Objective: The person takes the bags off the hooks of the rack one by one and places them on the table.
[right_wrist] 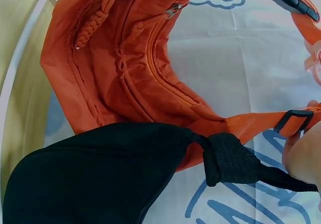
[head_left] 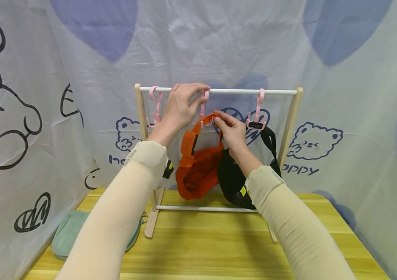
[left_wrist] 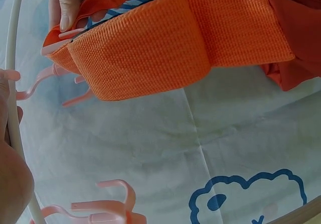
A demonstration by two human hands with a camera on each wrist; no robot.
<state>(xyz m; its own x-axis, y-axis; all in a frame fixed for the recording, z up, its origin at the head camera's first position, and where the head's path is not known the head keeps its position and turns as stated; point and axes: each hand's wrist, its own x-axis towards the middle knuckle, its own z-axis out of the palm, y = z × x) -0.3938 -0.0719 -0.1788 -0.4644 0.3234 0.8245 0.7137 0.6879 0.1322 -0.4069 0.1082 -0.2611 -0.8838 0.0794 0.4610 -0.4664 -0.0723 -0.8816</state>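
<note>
An orange waist bag [head_left: 198,171] hangs by its strap at the middle pink hook [head_left: 202,107] on a white rail. My left hand [head_left: 181,107] is up at the rail, thumb and fingers pinching the top of that hook. With my right hand [head_left: 232,132] I pinch the orange strap [left_wrist: 145,48] beside the hook's lower prongs. In the right wrist view the bag's zips and a braided pull show, and a black buckle [right_wrist: 296,0] sits on its strap. A black bag [right_wrist: 95,174] hangs close by, its strap over the right pink hook [head_left: 259,105], partly behind my right forearm.
The rail belongs to a wooden-legged rack [head_left: 291,124] on a wood-grain table [head_left: 212,249]. Another pink hook [head_left: 155,107] is at the rail's left end. A green pouch [head_left: 69,233] lies at the left, partly under my left forearm. Printed cloth [head_left: 219,39] surrounds the table.
</note>
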